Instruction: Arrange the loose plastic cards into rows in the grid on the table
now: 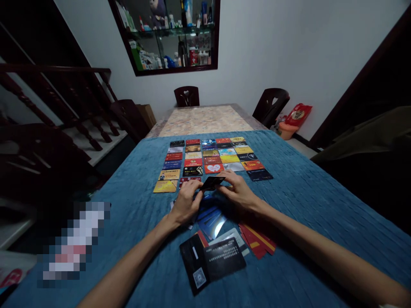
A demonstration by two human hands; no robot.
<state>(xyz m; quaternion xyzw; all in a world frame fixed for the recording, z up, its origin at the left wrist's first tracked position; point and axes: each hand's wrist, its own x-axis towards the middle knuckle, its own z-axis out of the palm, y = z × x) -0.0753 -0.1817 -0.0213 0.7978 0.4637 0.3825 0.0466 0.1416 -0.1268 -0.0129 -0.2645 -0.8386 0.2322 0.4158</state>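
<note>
A black plastic card is held up between my two hands, tilted, above the blue cloth. My left hand pinches its left end, and my right hand grips its right end. Beneath them lie several blue cards, partly hidden by my hands. Closer to me, two black cards overlap a pale card. Red cards are fanned out under my right forearm. Beyond my hands, many colourful cards lie in overlapping columns, among them a red card with a white heart.
The blue cloth covers the near part of a long table with a patterned top. Dark chairs stand around the far end. A blurred-out patch lies at the left. A red bag sits by the right wall.
</note>
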